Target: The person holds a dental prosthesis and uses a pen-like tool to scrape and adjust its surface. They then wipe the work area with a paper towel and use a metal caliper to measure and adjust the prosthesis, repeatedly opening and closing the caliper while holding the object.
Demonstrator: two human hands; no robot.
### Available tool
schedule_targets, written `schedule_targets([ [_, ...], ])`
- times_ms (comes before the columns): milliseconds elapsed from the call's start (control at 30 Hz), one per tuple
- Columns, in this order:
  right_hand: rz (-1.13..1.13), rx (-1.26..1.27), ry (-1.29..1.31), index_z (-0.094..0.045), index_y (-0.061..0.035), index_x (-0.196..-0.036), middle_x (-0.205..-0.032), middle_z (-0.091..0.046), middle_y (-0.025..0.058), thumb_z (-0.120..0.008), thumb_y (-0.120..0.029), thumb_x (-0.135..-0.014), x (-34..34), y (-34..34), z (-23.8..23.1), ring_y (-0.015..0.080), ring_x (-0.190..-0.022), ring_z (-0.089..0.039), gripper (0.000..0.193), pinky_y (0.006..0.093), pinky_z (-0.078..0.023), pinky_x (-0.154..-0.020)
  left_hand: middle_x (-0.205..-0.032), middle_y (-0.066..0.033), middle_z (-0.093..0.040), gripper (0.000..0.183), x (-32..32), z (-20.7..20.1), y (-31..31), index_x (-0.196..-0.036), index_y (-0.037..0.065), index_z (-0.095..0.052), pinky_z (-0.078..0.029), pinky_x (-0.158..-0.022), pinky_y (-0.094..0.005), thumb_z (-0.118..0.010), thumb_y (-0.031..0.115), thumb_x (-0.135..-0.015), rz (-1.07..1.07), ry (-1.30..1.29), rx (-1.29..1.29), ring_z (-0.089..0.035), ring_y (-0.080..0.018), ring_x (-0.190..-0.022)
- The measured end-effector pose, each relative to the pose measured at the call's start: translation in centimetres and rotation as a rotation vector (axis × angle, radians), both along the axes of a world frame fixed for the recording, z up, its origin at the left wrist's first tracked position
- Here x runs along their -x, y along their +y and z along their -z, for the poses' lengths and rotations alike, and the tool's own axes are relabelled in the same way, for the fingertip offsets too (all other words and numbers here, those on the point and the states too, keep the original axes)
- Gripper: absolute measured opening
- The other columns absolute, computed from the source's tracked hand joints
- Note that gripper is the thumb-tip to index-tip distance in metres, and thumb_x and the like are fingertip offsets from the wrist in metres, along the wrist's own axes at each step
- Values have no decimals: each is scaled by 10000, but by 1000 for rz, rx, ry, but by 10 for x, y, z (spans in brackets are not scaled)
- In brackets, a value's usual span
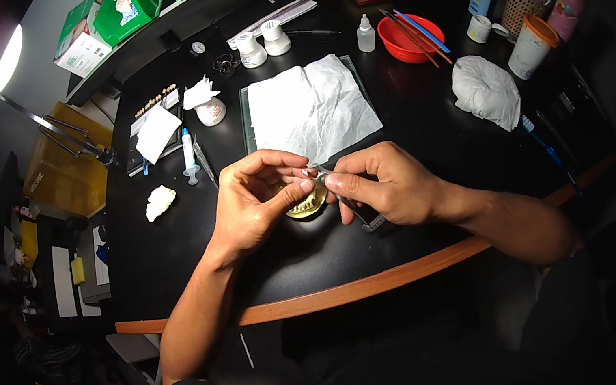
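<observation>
Both hands meet over the near middle of the black table. My left hand [252, 202] is closed in a pinch on a small white tooth-like piece [306, 172] at its fingertips. My right hand [389, 186] grips a metal measuring tool, seemingly a caliper [371, 223], whose tip touches or nearly touches the white piece. Its lower end, with scale-like marks, sticks out below my right fingers; the middle is hidden by them. A pale yellow dental cast [307, 208] with a row of teeth sits just under my fingertips, partly covered by my left hand.
A white cloth on a glass plate [366, 91] lies beyond my hands. At left are a syringe [190, 157] and a pale lump [160, 203]. A red bowl [427, 52], crumpled white bundle [486, 91], cup [532, 47] and blue toothbrush [547, 146] stand or lie right.
</observation>
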State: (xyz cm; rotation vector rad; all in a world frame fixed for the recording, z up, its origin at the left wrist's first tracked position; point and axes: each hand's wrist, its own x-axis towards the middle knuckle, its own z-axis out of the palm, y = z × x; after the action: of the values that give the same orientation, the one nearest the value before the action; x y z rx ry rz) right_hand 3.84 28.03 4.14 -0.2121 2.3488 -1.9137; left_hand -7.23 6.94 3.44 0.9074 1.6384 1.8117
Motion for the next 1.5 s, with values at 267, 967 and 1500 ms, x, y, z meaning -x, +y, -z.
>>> schedule_targets([
  [267, -11, 95, -28, -742, -10, -933, -709, -721, 39, -561, -268, -1044, 3, 2, 9, 36, -619, -577, 334, 243, -444, -583, -1046, -147, -746, 252, 1, 0, -1, -1139, -56, -688, -582, -907, -299, -761, -12, -902, -1, -24, 11, -723, -172, -971],
  [967, 102, -144, 219, -677, 11, -800, -595, -608, 118, -591, -173, -1013, -5, -5, 1, 125, -525, -557, 294, 335, -423, -512, -956, -123, -755, 159, 1, -1, -2, -1048, -51, -720, -586, -821, -267, -766, -15, -900, 1, 6, 42, -721, -144, -882],
  [1500, 133, -343, 455, -658, -4, -751, -651, -659, 85, -612, -142, -1004, -2, -2, 8, 185, -571, -632, 291, 331, -479, -550, -950, -125, -759, 157, -1, -3, -1, -1033, -60, -733, -585, -819, -272, -778, -12, -891, -1, 4, 59, -721, -143, -876],
])
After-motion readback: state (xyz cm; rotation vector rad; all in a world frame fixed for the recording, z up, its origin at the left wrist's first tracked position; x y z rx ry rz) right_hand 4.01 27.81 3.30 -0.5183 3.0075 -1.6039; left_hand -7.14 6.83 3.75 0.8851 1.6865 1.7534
